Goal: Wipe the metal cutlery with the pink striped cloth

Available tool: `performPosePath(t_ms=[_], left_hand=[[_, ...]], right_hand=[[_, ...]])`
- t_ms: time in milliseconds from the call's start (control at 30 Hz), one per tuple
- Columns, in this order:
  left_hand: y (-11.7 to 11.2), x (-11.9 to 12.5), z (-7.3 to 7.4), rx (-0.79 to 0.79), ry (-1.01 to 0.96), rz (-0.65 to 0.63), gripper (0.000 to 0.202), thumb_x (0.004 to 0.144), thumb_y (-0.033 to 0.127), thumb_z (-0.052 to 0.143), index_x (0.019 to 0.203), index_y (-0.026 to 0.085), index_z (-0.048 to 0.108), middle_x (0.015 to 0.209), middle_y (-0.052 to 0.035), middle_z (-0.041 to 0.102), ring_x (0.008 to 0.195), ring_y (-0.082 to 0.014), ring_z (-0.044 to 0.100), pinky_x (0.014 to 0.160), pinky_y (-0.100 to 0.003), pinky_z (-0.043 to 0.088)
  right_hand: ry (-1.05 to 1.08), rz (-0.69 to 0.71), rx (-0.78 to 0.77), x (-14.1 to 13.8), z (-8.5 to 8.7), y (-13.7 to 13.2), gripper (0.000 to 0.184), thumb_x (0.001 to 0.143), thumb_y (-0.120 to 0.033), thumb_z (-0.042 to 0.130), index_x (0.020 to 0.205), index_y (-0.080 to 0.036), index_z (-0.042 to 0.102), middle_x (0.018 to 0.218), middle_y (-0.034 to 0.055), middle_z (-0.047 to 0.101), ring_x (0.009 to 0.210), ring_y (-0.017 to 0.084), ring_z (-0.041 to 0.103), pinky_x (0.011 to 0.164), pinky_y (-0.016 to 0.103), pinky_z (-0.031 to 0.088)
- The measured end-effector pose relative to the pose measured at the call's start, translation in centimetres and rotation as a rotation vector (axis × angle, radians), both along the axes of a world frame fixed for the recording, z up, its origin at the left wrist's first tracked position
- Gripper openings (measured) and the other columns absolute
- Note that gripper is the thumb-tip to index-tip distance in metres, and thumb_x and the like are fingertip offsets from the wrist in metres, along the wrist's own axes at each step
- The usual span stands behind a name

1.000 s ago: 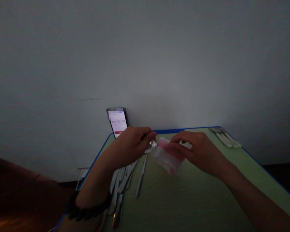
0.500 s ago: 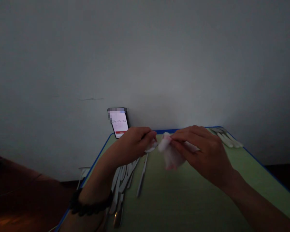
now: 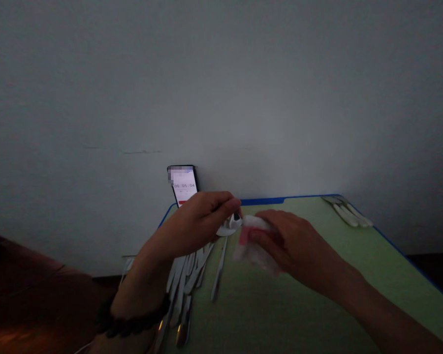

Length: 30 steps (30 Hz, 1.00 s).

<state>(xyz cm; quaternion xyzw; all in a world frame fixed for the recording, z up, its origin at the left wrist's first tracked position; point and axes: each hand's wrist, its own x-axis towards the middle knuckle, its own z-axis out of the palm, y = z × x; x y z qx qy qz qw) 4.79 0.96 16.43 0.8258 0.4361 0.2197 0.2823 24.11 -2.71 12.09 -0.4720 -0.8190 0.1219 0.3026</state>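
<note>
My left hand, with a dark beaded bracelet at its wrist, is closed in a pinch above the table's far left part. Just below its fingertips shows a small white piece with a dark spot; most of it is hidden, so I cannot tell its kind. My right hand is closed on a crumpled white tissue with a pink patch. The tissue's upper edge meets the white piece. Beneath my left hand lie several metal table knives in a loose pile, and one knife apart from them.
Several forks with white handles lie at the far right corner of the light green, blue-edged table. A phone showing a timer leans against the grey wall at the far left corner.
My right hand has brought the tissue left and down, closing the gap to my left hand. My left hand has barely moved. The view has shifted slightly.
</note>
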Motion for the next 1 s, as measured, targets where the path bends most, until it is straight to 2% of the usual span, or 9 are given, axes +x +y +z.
performPosePath(t_ms=[133,233,367,500,633,733,833,900,1000], left_hand=[[-0.1,0.5,-0.1,0.037,0.028,-0.037,0.033,0.090,0.036,0.038,0.069,0.016,0.052,0.053,0.0053,0.046,0.047,-0.0062,0.044,0.043,-0.016,0.034],[-0.1,0.6,-0.1,-0.007,0.008,-0.012,0.031,0.090,0.036,0.038,0.071,0.016,0.053,0.052,0.0058,0.045,0.044,-0.0060,0.043,0.041,-0.016,0.033],[0.0,0.5,-0.4,-0.122,-0.100,-0.007,0.032,0.089,0.039,0.041,0.070,0.016,0.051,0.053,0.0056,0.042,0.043,-0.0055,0.039,0.038,-0.016,0.029],[0.4,0.0,-0.9,-0.281,-0.237,-0.011,0.033,0.088,0.043,0.042,0.071,0.016,0.049,0.053,0.0055,0.039,0.041,-0.0049,0.035,0.035,-0.015,0.026],[0.8,-0.4,-0.9,-0.343,-0.360,0.074,0.031,0.085,0.043,0.047,0.070,0.016,0.050,0.049,0.0073,0.035,0.036,-0.0036,0.030,0.031,-0.013,0.023],[0.6,-0.3,-0.5,-0.288,-0.402,0.126,0.025,0.084,0.039,0.049,0.074,0.016,0.054,0.048,0.0078,0.036,0.034,-0.0033,0.031,0.030,-0.013,0.024],[0.0,0.2,-0.1,-0.222,-0.366,0.112,0.025,0.085,0.039,0.047,0.078,0.016,0.057,0.048,0.0076,0.039,0.034,-0.0038,0.033,0.030,-0.012,0.026],[-0.5,0.8,0.1,-0.193,-0.320,0.059,0.028,0.087,0.039,0.044,0.077,0.017,0.056,0.048,0.0072,0.041,0.035,-0.0044,0.035,0.032,-0.013,0.028],[-1.2,1.9,-0.1,-0.053,-0.192,-0.003,0.031,0.089,0.038,0.039,0.071,0.016,0.052,0.051,0.0059,0.043,0.042,-0.0057,0.040,0.038,-0.015,0.032]], right_hand=[[-0.130,0.003,0.048,-0.1,0.0,-0.1,0.023,0.090,-0.035,0.043,0.086,-0.019,0.059,0.082,0.0021,0.065,0.073,0.017,0.057,0.067,0.031,0.040],[-0.178,-0.015,0.145,0.2,0.4,-0.1,0.025,0.090,-0.036,0.042,0.097,-0.020,0.060,0.090,0.0027,0.067,0.078,0.018,0.059,0.072,0.034,0.041],[-0.196,0.009,0.305,0.9,1.1,-0.4,0.027,0.091,-0.027,0.043,0.114,-0.020,0.057,0.110,0.0029,0.065,0.095,0.018,0.058,0.084,0.035,0.040],[-0.237,0.039,0.425,1.0,1.4,-0.8,0.032,0.090,-0.021,0.044,0.121,-0.016,0.053,0.121,0.0060,0.059,0.103,0.019,0.056,0.088,0.037,0.041],[-0.188,0.113,0.563,0.7,1.6,-1.2,0.033,0.088,-0.020,0.048,0.120,-0.017,0.053,0.121,0.0043,0.059,0.107,0.018,0.054,0.090,0.037,0.040],[-0.131,0.157,0.521,0.8,1.9,-1.2,0.039,0.085,-0.032,0.053,0.119,-0.012,0.053,0.124,0.0078,0.057,0.115,0.019,0.048,0.096,0.036,0.038],[-0.076,0.114,0.419,0.9,2.0,-1.2,0.046,0.083,-0.040,0.053,0.118,-0.010,0.052,0.120,0.0100,0.058,0.110,0.019,0.051,0.096,0.034,0.037],[-0.095,0.058,0.364,0.9,1.8,-1.1,0.036,0.086,-0.037,0.050,0.113,-0.013,0.054,0.109,0.0070,0.063,0.099,0.018,0.056,0.088,0.034,0.040],[-0.203,0.052,0.312,0.8,1.4,-0.9,0.019,0.090,-0.030,0.044,0.090,-0.017,0.058,0.082,0.0016,0.066,0.073,0.017,0.057,0.070,0.033,0.040]])
